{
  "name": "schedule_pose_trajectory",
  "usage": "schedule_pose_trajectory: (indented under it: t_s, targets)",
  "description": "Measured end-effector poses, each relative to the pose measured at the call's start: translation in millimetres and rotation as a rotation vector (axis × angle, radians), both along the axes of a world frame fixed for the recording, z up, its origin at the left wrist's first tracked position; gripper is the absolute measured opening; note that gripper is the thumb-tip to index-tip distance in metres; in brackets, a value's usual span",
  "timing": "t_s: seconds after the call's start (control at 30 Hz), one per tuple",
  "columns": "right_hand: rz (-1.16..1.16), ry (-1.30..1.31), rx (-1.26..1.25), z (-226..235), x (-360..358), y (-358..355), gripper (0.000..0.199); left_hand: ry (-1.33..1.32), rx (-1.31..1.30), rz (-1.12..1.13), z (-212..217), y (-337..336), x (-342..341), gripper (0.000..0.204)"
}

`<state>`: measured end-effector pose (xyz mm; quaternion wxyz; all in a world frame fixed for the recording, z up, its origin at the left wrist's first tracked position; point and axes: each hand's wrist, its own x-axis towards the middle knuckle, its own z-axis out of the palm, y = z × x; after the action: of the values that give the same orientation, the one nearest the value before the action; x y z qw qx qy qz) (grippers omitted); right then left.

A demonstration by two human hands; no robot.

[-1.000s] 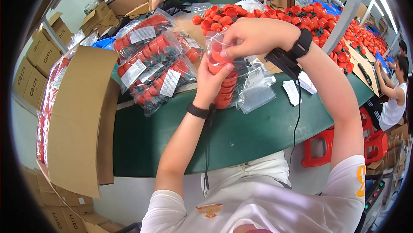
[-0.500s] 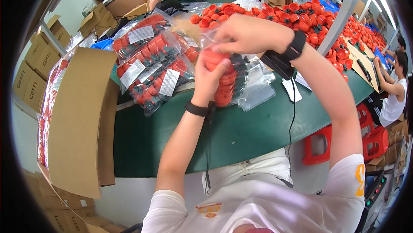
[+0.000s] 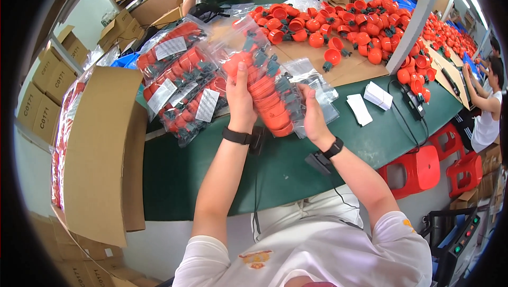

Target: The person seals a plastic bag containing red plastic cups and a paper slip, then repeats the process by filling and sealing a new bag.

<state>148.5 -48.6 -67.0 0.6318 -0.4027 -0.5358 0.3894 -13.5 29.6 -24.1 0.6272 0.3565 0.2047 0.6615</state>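
Note:
My left hand is closed round the left side of a clear plastic bag, its thumb lying across the front. Stacked red cups with dark green fittings fill the bag, which leans over the table. At the bag's right edge my right hand has its fingers stretched upward, close to or touching the plastic; part of them is hidden. Flat clear bags lie behind that hand. To the left, several filled bags with white labels are piled up.
Loose red cups cover cardboard at the back right. White cards and a black cabled device lie on the green table. An open carton stands at left. A metal post rises at right; other people sit beyond.
My right hand has come down from the top of the bag to its right side. The filled bag now shows more fully, tilted in my left hand.

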Motion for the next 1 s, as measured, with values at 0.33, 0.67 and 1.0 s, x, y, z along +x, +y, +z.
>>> schedule_pose_trajectory:
  t_s: [0.33, 0.67, 1.0]
  targets:
    - [-0.114, -0.555, 0.076, 21.5, 12.8, 6.8, 0.054, 0.208, 0.053, 0.093, -6.3, -5.9, 4.8, 0.038]
    - [-0.109, -0.149, 0.039, 10.5, 12.8, 21.3, 0.038, 0.393, 0.075, 0.168, -18.3, -22.2, 18.3, 0.057]
    - [-0.101, -0.002, 0.142, -7.8, 15.5, 24.1, 0.019, 0.425, 0.118, 0.202, -20.2, -36.7, 29.5, 0.052]
